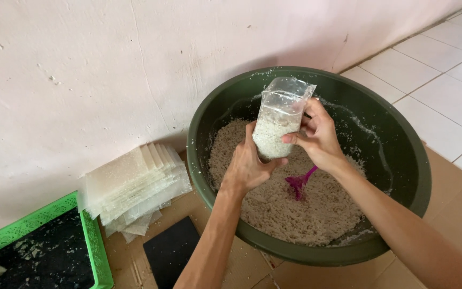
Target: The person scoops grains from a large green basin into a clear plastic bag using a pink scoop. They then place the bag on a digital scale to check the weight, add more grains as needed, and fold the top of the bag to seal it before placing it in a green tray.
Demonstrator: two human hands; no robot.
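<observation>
A clear plastic bag (279, 119), partly filled with a pale grainy mixture, is held upright over a large dark green basin (418, 176). My left hand (248, 167) grips the bag's bottom from below. My right hand (319, 134) pinches its upper side near the open top. The basin holds a mound of the same grainy mixture (295, 206). A purple plastic scoop (299, 183) stands stuck in the mixture just under my right wrist.
A stack of flat clear bags (132, 184) lies left of the basin by the pale wall. A green crate (89, 235) sits at the bottom left. A black square (171, 250) lies on brown cardboard. White floor tiles (445, 85) extend to the right.
</observation>
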